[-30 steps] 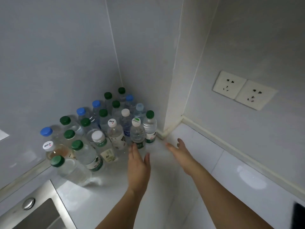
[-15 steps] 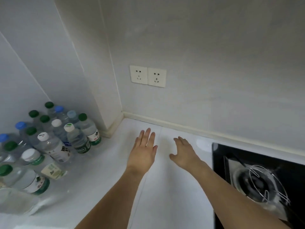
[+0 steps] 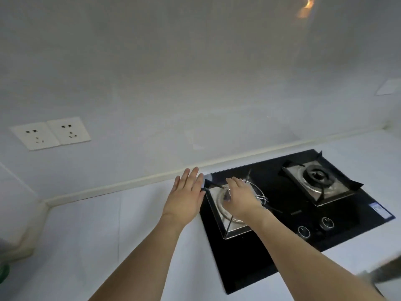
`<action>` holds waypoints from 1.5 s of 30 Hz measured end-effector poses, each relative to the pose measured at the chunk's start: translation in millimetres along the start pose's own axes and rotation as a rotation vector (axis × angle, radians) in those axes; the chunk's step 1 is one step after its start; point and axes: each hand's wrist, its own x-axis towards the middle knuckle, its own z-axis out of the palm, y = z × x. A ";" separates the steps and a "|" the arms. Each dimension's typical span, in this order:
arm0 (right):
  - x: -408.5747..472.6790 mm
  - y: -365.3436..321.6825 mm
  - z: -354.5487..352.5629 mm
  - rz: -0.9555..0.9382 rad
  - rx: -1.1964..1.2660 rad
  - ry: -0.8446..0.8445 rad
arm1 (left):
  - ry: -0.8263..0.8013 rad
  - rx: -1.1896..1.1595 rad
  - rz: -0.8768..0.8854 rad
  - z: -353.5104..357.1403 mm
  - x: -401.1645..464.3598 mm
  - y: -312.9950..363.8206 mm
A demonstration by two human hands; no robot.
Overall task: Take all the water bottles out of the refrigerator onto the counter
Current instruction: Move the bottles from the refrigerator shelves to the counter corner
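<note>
My left hand (image 3: 186, 196) hangs over the white counter (image 3: 91, 231) with straight fingers and holds nothing. Just to its right, my right hand (image 3: 242, 197) floats above the left burner of the black gas hob (image 3: 282, 242), fingers relaxed and empty. Only a green sliver of one water bottle (image 3: 4, 273) shows at the far left edge. The other bottles and the refrigerator are out of view.
A double wall socket (image 3: 51, 133) sits on the grey wall at left. The hob has two burners with metal pan supports (image 3: 314, 181) and two knobs (image 3: 315, 227) at its front. A dark blurred object (image 3: 388, 272) enters at the lower right edge.
My view has swung right, from the bottle cluster in the corner to the hob. Both empty hands have travelled right along the counter, the right one now over the left burner.
</note>
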 end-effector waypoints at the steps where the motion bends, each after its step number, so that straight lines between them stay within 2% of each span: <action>1: -7.0 15.8 -8.7 0.014 0.011 0.026 | 0.006 0.001 0.037 -2.4 7.8 16.4; 6: -46.2 91.6 -50.2 0.111 0.051 0.099 | 0.011 0.004 0.189 -12.0 39.9 102.6; 13: -120.0 226.6 -95.0 0.265 0.075 0.242 | 0.046 0.006 0.410 -10.9 71.5 262.8; 22: -215.2 389.3 -129.7 0.485 0.086 0.313 | 0.072 -0.031 0.651 4.4 90.3 461.7; 32: -312.3 523.3 -164.6 0.711 0.099 0.386 | 0.103 -0.088 0.912 12.6 105.5 642.9; 45: -323.6 681.9 -195.8 0.933 0.122 0.440 | 0.025 -0.152 1.149 52.3 184.5 825.1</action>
